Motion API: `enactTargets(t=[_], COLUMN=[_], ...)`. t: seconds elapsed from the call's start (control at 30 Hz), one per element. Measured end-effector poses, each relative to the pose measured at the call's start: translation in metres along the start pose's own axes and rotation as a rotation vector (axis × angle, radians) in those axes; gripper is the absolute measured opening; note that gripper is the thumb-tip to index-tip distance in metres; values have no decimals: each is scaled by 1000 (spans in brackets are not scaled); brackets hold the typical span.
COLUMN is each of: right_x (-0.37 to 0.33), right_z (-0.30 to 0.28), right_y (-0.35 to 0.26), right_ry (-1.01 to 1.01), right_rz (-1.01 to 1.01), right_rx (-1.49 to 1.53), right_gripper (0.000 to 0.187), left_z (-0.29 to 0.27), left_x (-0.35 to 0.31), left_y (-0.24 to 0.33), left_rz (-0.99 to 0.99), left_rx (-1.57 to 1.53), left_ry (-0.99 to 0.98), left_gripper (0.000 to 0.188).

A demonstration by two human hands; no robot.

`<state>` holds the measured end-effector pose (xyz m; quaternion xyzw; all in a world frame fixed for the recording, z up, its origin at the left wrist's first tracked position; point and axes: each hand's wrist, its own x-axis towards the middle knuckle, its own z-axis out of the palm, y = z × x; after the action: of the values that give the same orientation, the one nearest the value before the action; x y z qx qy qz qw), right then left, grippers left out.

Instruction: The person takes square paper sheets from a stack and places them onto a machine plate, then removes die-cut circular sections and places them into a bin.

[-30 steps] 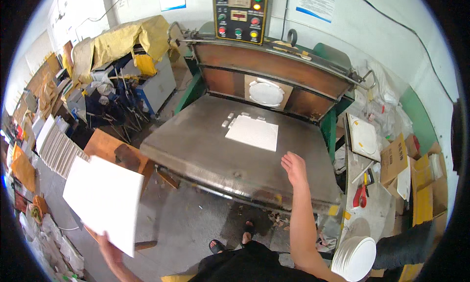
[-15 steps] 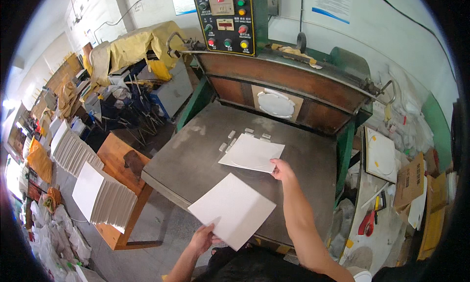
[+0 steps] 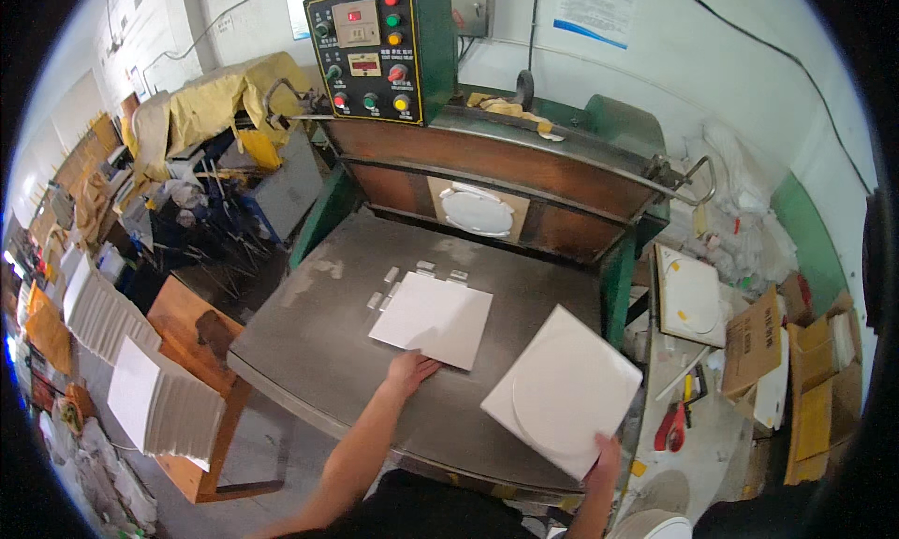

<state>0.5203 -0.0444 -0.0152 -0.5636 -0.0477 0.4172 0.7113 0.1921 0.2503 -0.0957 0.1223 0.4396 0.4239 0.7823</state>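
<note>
A plain white square sheet (image 3: 435, 314) lies on the grey metal bed of the press, its far sides close to several small white stop blocks (image 3: 426, 266). At its near edge my left hand (image 3: 410, 372) is closed on the sheet; part of the fingers is hidden. Off to the right, my right hand (image 3: 605, 457) grips a second white square sheet (image 3: 567, 389) by its near corner. That sheet is tilted above the bed's right front edge and bears a large curved cut line. A white round die on a tan board (image 3: 477, 211) hangs on the raised press plate (image 3: 403, 155).
A control panel (image 3: 375, 57) stands over the press. Stacks of white sheets (image 3: 169, 403) rest on a wooden stand (image 3: 192, 319) at left. A side table at right carries red-handled scissors (image 3: 670, 428), a white board (image 3: 690, 291) and a cardboard box (image 3: 755, 347).
My left hand has brought the plain sheet onto the bed against the stop blocks. My right hand has drawn the marked sheet off there, toward me and rightward. The view has shifted right.
</note>
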Motion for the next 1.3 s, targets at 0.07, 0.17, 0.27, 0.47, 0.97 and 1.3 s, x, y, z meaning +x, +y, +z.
enactTargets(t=[0.07,0.17,0.27,0.47,0.97,1.3], right_x=[-17,-86,-129,-179,-245,-288], right_z=[-77,-78,-41,22,51,-23], right_y=[36,39,28,26,59,63], right_ry=[199,206,217,348,459,465], right_rz=[-58,-144,-260,-306,-207,-108], right_rx=[-79,-96,-136,-108,-30,229], right_gripper=[43,49,45,40,34,27], left_z=[-30,-6,18,81,-49,51], left_x=[-3,-35,-12,29,-7,-175], left_y=[-13,-24,-33,-51,58,4], left_rz=[78,449,721,724,175,-185], left_rx=[-38,509,1208,2030,5,716], left_ry=[41,363,165,-46,142,-680], left_gripper=[38,50,64,67,49,47])
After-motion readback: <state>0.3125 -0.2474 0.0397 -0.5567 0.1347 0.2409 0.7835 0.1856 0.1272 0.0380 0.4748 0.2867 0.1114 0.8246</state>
